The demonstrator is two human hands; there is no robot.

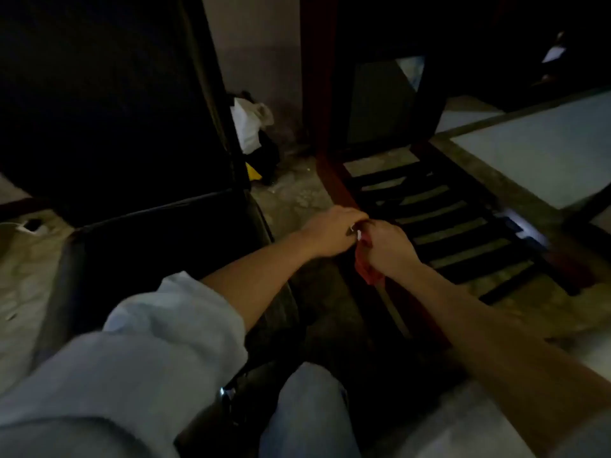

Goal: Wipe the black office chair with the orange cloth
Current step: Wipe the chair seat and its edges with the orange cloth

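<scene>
Just off the right edge of the black office chair (pixel 142 236), over the floor (pixel 297 193), the orange cloth (pixel 368 271) is held bunched in the right hand (pixel 386 246). The grip is clamped round it and a tail is left hanging below the fist. The left hand (pixel 330 231) is set against the cloth's top end with fingers curled, but whether that grip is closed on fabric can't be made out, it's too dark. Probably it's being regathered so a fresh pad can be put to the seat. The chair isn't touched by the cloth.

A white bag (pixel 248 127) sits by the wall (pixel 258 44); a slatted frame (pixel 469 252) lies on the floor (pixel 297 193).
</scene>
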